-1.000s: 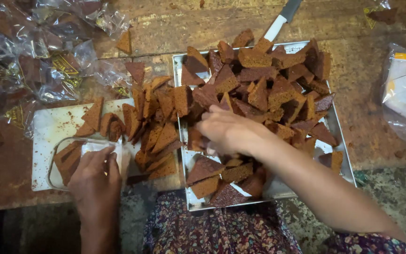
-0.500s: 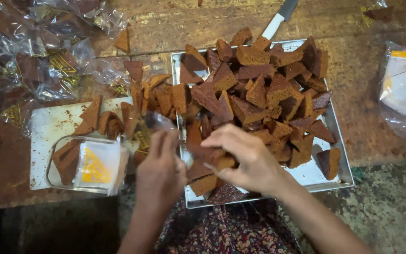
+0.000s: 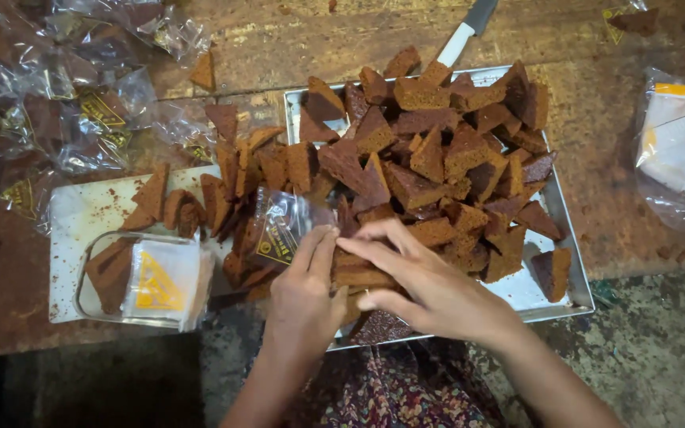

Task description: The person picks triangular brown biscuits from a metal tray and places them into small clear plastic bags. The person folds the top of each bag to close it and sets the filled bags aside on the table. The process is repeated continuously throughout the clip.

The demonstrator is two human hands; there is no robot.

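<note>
Change: a second ago the left hand (image 3: 303, 297) was laid on the clear tub (image 3: 140, 279) and the right hand (image 3: 430, 289) was among the cake on the tray (image 3: 572, 281); half a second ago both had been brought together at the tray's front; now the meeting is seen closer to the camera, the tub left alone, a small clear bag (image 3: 283, 230) raised at the left fingertips.
Packets: filled clear packets (image 3: 57, 103) are heaped at far left on the wooden table (image 3: 279, 36); one loose wedge (image 3: 203, 71) is set just beside them.
Board: a white board (image 3: 81, 214) is laid left of the tray; brown wedges are spread over its right part, up to the tray's edge.
Tub: the tub is stood on the board's front; a dark wedge and a white wrapper with a yellow triangle are held in it.
Left hand: fingers are closed narrowly on the bag's edge, thumb side touching the right hand.
Slice: a brown cake slice (image 3: 362, 271) is pinched in the right hand, at the tray's front left corner, just beside the bag.
Tray: the metal tray is piled with triangular cake wedges (image 3: 438, 150); its front right corner is bare but for one wedge.
Knife: a white-handled knife (image 3: 465, 33) is laid behind the tray.
Far right: a plastic bag (image 3: 679, 147) with white and yellow contents is laid apart.
</note>
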